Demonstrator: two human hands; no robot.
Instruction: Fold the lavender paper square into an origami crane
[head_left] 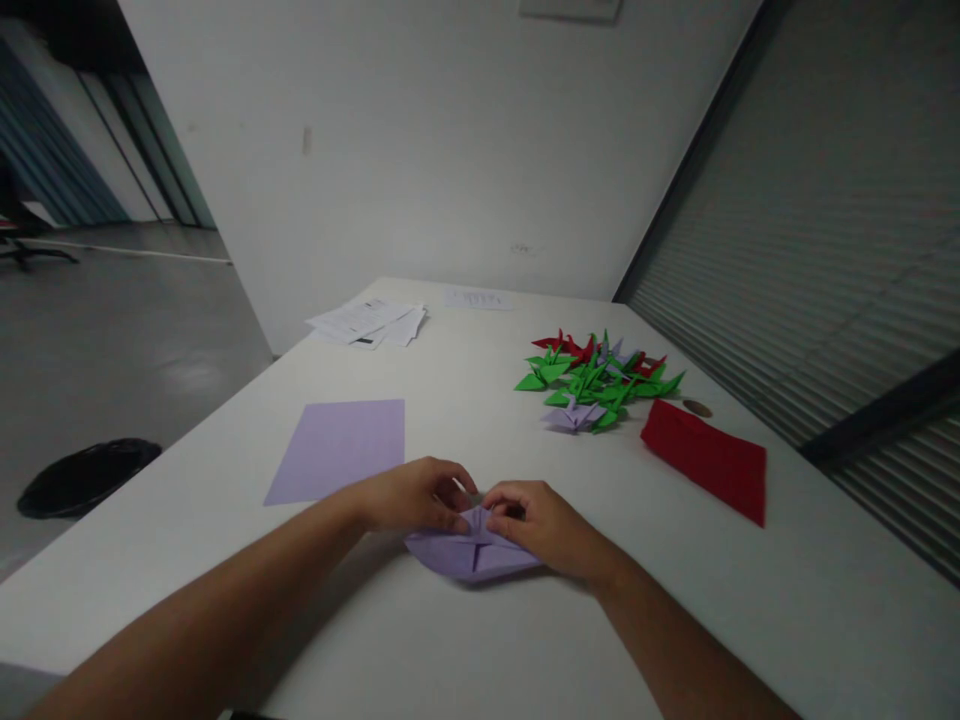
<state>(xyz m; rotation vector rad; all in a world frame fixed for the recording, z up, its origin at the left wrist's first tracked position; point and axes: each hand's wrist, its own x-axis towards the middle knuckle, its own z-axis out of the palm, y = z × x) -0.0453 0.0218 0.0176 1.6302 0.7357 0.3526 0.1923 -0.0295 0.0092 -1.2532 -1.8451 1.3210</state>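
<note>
A partly folded lilac paper (pixel 469 553) lies on the white table (pixel 465 420) near the front edge. My left hand (pixel 416 495) pinches its upper left part with curled fingers. My right hand (pixel 536 525) rests on its upper right part, fingers bent and pressing a fold. The two hands almost touch over the paper's top corner.
A flat lilac sheet (pixel 341 448) lies to the left. A pile of green, red and lilac folded paper cranes (pixel 592 380) sits at the right, with red sheets (pixel 709 460) beside it. White printed papers (pixel 371 322) lie at the far edge. A black bin (pixel 86 475) stands on the floor.
</note>
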